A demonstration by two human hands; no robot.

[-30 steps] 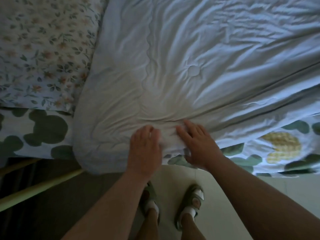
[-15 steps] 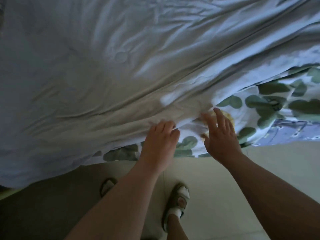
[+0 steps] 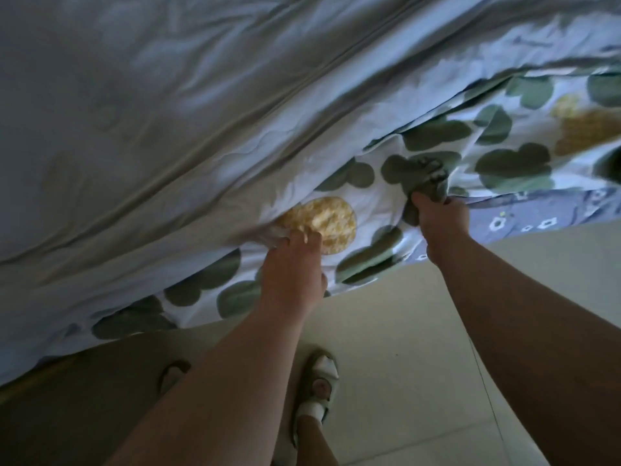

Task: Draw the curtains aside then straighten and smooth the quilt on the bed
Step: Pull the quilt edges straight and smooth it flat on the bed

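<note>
There's the pale blue-grey padded quilt [image 3: 168,129], sprawled far and left, creased. Left hand [image 3: 292,264] pinches its near edge; right hand [image 3: 440,220] bunches the leaf-printed white sheet [image 3: 504,136]. Smoothing looks far from done; curtains out of view.

One head-worn wide-angle camera looks forward and steeply down from above the bedside, close over the arms. The pale quilt [image 3: 168,112] fills the frame from 8 to 1 o'clock, the leaf-print sheet [image 3: 504,163] runs toward 3 o'clock, the tiled floor [image 3: 420,331] and a sandalled foot [image 3: 321,381] lie at 5 to 6 o'clock. The left hand [image 3: 292,264] sits near centre, the right hand [image 3: 440,220] just toward 2 o'clock.
</note>
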